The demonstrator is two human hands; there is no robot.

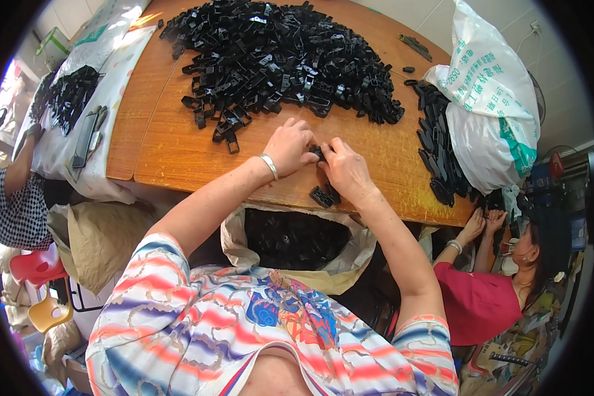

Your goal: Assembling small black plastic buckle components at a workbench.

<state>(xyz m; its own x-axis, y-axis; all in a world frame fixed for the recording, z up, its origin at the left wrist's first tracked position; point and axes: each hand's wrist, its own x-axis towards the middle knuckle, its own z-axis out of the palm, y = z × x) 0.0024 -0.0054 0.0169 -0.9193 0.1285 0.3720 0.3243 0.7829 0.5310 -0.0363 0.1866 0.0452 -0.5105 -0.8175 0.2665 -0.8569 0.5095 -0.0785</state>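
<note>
The left hand [289, 148] and right hand [345, 166] meet over the bench [171, 155], fingers bent, both gripping a small black part [317, 152] at their fingertips. Just on the wearer's side of the right hand lie two loose black pieces [321, 197], and nearer the body, below the bench edge, an open sack [362, 249] holds more. Beyond the hands spreads a big heap of black clips [277, 63], with long black pieces [435, 148] and a white bag [485, 119] off to their right.
</note>
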